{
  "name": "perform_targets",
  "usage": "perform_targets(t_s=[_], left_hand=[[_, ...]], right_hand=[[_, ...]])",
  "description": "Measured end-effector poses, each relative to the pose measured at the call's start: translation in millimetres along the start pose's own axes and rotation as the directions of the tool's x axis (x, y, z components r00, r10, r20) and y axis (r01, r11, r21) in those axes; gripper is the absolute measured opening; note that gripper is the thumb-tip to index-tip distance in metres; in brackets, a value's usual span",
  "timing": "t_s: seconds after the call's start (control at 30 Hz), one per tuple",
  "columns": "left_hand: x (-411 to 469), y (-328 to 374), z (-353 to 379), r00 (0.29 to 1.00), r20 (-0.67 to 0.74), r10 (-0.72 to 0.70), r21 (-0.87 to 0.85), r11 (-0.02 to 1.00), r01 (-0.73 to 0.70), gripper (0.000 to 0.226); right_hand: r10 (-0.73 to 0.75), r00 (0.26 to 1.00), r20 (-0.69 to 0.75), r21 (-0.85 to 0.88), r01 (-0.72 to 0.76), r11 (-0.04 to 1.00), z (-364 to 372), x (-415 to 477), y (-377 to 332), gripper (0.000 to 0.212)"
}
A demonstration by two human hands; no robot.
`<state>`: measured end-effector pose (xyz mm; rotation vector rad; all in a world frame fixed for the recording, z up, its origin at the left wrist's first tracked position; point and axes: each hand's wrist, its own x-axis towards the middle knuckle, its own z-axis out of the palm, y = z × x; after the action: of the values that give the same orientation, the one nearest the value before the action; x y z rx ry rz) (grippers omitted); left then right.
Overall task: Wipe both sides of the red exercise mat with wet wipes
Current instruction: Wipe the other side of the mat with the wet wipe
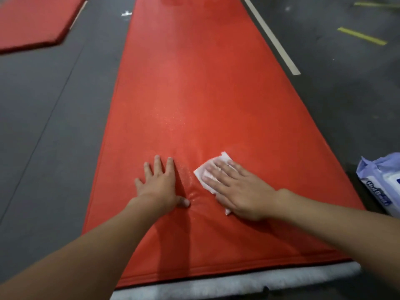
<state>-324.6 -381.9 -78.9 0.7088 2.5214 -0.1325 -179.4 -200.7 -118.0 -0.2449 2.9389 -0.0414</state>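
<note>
The long red vinyl exercise mat (194, 94) lies flat on the dark grey floor (54, 126) and runs straight away from me, its near end just below my forearms. On it, a little right of its middle line, is the white folded wet wipe (201, 173), pinned under my right hand (238, 189). That hand lies flat with its fingers straight and slightly spread, pressing the wipe down onto the red surface rather than pinching it; one corner of the wipe sticks out past my fingertips and a small bit shows by my thumb. My left hand (159, 182) is just beside it, apart from the wipe, also flat on the mat with its fingers stretched and fanned and the thumb out to the side, holding nothing. The mat dents and creases a little between the two hands, and the surface glistens there and further up the middle (a fine wet sheen). Along the mat's near edge runs a white fleecy strip (238, 280). On the floor just off the mat's right edge sits a pale lilac-and-white plastic pack of wipes (383, 185) with blue lettering, partly cut off by the picture's edge. Further off, a white painted line (272, 37) runs beside the mat, a short yellow line (361, 36) lies beyond it, and another red mat (32, 20) lies at the far left.
</note>
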Motion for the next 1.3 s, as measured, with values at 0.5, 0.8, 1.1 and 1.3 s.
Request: perform_targets(t_s=[0.5,0.8,1.1,1.3], left_hand=[[-3.7,-39.5,-3.6,0.996,0.007,0.093,-0.003,0.996,-0.093,0.140],[-10.2,-45.3,1.0,0.995,0.039,-0.093,-0.070,0.993,0.095,0.136],[-8.2,-49.2,4.2,0.996,0.010,-0.085,-0.071,0.994,0.085,0.135],[-5.0,-61.1,-1.0,0.997,0.069,-0.024,-0.068,0.997,0.029,0.141]], right_hand=[[0.292,0.956,-0.018,0.063,-0.291,0.955,-10.7,36.2,3.3,0.059],[0.230,0.973,0.009,0.053,-0.230,0.972,-18.1,50.7,-5.1,0.059],[0.181,0.983,0.024,0.066,-0.182,0.981,-21.4,63.0,-16.2,0.059],[-0.185,0.983,0.003,0.012,0.185,0.983,-11.1,59.2,-36.9,0.062]])
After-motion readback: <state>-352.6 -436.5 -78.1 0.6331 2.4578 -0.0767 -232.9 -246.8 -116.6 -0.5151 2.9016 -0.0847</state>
